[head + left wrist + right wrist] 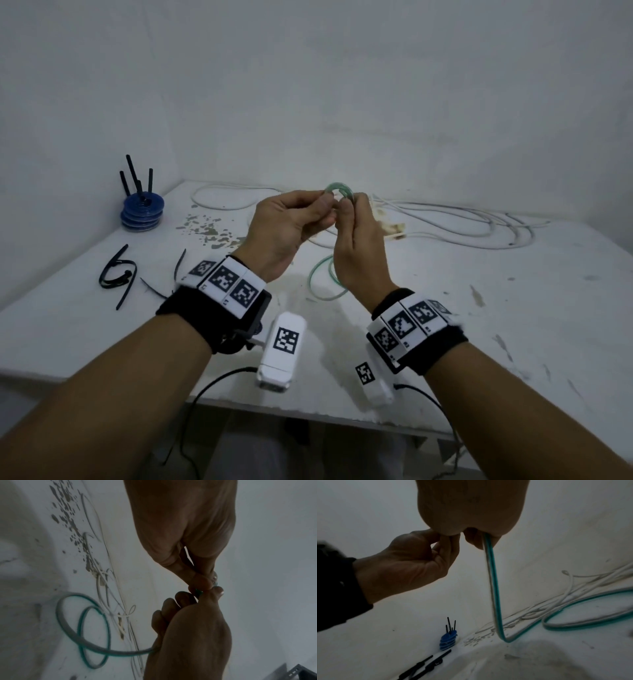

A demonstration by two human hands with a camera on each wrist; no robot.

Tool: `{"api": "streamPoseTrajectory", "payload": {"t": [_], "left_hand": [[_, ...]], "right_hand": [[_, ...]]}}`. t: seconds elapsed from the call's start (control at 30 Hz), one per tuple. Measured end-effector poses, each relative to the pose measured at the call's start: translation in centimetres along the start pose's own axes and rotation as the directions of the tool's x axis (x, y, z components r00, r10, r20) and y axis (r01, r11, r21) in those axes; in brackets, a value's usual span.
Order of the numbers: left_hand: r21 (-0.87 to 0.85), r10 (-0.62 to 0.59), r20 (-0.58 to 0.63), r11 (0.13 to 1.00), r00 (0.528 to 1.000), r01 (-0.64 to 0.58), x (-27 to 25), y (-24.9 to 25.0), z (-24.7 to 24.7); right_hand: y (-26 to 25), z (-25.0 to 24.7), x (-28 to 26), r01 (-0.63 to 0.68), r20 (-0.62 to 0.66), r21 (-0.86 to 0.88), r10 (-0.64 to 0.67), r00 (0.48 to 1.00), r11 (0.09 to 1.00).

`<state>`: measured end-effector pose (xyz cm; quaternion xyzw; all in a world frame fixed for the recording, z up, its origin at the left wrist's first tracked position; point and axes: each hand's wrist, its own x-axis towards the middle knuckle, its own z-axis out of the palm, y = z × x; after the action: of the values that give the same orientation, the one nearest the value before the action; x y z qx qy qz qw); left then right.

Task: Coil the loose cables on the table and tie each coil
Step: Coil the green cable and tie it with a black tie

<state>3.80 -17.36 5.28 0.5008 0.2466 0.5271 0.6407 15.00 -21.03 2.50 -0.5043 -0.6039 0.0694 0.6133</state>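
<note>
We've both hands, left [291,222] and right [356,236], pinching the green cable [337,189] mid-coil; next, we'd gather another loop.

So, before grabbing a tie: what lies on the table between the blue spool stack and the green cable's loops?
In the head view, only flaking paint patches on the table between blue spool stack and green cable.
</note>
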Motion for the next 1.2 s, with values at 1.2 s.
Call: {"api": "streamPoseTrajectory", "payload": {"t": [1.2], "left_hand": [[0.032, -0.06, 0.019, 0.998, 0.998, 0.059, 0.3, 0.1, -0.4]], "right_hand": [[0.8, -0.7, 0.3, -0.04, 0.1, 0.06, 0.034, 0.994, 0.997]]}}
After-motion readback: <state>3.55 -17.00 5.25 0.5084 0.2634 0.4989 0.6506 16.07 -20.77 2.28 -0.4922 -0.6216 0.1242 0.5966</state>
